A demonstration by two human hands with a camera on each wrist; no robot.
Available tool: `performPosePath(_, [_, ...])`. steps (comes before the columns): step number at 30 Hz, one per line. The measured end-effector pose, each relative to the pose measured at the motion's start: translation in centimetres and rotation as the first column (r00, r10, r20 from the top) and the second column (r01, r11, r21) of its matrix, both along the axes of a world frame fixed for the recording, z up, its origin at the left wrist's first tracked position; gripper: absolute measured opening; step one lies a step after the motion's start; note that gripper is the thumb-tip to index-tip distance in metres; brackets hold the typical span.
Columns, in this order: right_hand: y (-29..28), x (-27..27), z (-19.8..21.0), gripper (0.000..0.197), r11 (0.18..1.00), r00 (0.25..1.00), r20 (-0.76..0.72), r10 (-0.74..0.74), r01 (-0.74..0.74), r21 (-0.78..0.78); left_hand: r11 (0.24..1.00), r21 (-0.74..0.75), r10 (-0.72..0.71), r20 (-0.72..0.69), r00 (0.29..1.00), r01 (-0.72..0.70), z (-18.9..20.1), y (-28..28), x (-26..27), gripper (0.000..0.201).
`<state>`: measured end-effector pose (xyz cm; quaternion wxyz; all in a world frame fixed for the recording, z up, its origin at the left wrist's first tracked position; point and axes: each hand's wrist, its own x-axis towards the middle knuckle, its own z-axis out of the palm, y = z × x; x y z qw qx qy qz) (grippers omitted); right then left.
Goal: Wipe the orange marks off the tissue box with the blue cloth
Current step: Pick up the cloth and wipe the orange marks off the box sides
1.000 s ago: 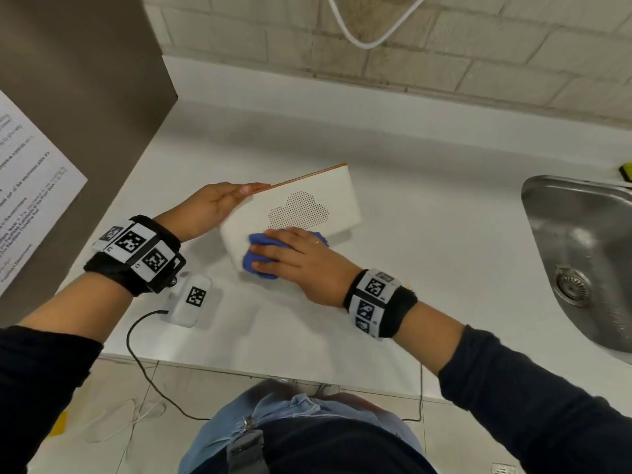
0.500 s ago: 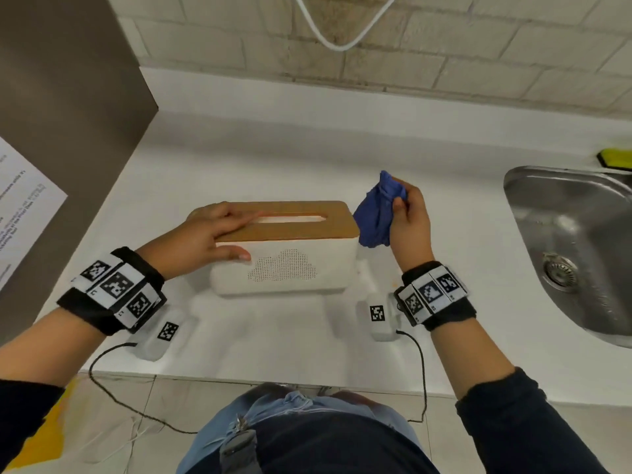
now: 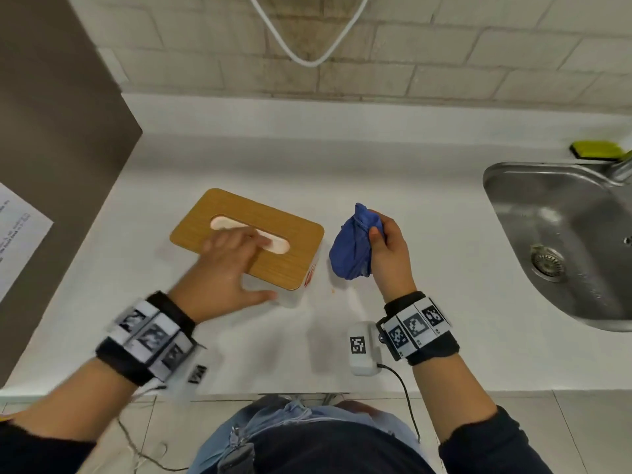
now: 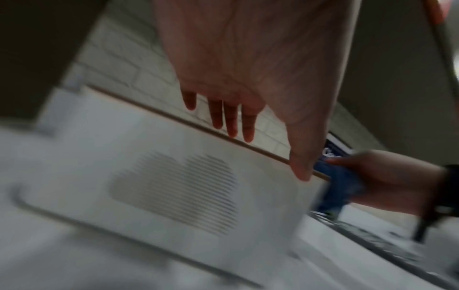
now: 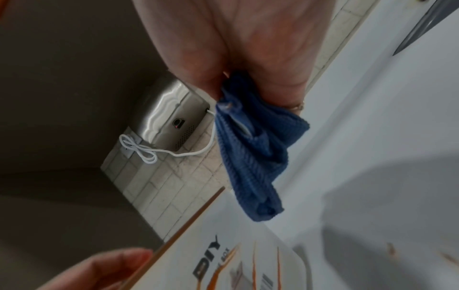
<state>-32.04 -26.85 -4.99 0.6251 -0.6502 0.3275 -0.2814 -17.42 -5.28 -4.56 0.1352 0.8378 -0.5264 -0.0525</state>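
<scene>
The tissue box [image 3: 239, 213] stands upright on the white counter [image 3: 427, 302], angled, with a wooden slotted lid and a white body. Orange marks [image 3: 309, 277] streak its right end face, under "DIY" lettering in the right wrist view, orange marks [image 5: 253, 261]. My left hand [image 3: 239, 265] rests on the lid with straight fingers [image 4: 231, 121], its thumb down the front side; it is motion-blurred. My right hand [image 3: 379, 230] holds the bunched blue cloth [image 3: 352, 248] in the air just right of the box, apart from it. The cloth [image 5: 253, 157] hangs from my fingers.
A steel sink [image 3: 564, 241] lies at the right with a yellow-green sponge [image 3: 596, 150] behind it. A brown panel [image 3: 51, 131] bounds the left. Small orange specks [image 3: 333, 291] dot the counter. A steel hand dryer [image 5: 168, 117] hangs on the tiled wall.
The box went from tipped under the wiping cloth to upright, then turned on the counter. My right hand lifted the cloth off to the right. My left hand slid over the lid.
</scene>
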Motion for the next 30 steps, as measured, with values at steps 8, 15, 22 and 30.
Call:
performPosePath(8, [0.9, -0.4, -1.1, 0.029, 0.999, 0.997, -0.053, -0.054, 0.054, -0.006, 0.976, -0.091, 0.21, 0.112, 0.971, -0.2, -2.8, -3.9, -4.1, 0.074])
performPosePath(15, [3.5, 0.6, 2.0, 0.029, 0.987, 0.984, 0.174, -0.038, 0.064, -0.145, 0.851, -0.408, 0.256, -0.229, 0.939, -0.331, 3.2, -1.9, -0.2, 0.053])
performPosePath(22, [7.3, 5.8, 4.2, 0.035, 0.871, 0.969, 0.139, 0.204, -0.114, -0.479, 0.801, -0.449, 0.045, -0.614, 0.788, -0.396, 3.9, 0.3, 3.5, 0.018])
performPosePath(30, [10.1, 9.1, 5.8, 0.042, 0.576, 0.945, -0.032, 0.327, -0.226, -0.785, 0.768, -0.417, -0.002, -0.761, 0.649, -0.486, 4.7, 0.9, 6.4, 0.034])
